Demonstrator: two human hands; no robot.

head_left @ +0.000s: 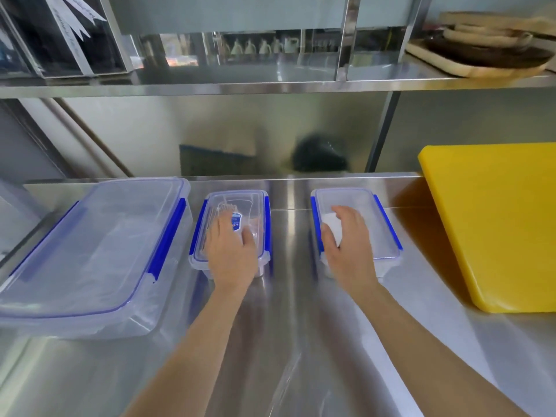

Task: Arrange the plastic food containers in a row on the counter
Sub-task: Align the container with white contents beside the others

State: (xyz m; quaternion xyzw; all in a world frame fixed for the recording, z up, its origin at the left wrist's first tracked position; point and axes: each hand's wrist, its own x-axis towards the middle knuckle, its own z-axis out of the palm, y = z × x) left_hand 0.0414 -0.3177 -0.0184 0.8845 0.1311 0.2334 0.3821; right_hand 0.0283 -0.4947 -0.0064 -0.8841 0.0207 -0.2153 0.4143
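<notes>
Yellow cutting board (pixel 493 230) at right, lying flat, near edge past the frame. Steel shelf (pixel 270 82) overhead. Stacked wooden boards and plates (pixel 484 46) on its right end. Clear acrylic box (pixel 60 37) at its left end. Mirrored steel backsplash (pixel 210 136) behind.

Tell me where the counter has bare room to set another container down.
The whole front strip of the counter, nearer than the large container, is bare. A gap lies between the middle container and the right container. Tighter: between right container and yellow cutting board. Left hand and right hand rest on the lids.
</notes>
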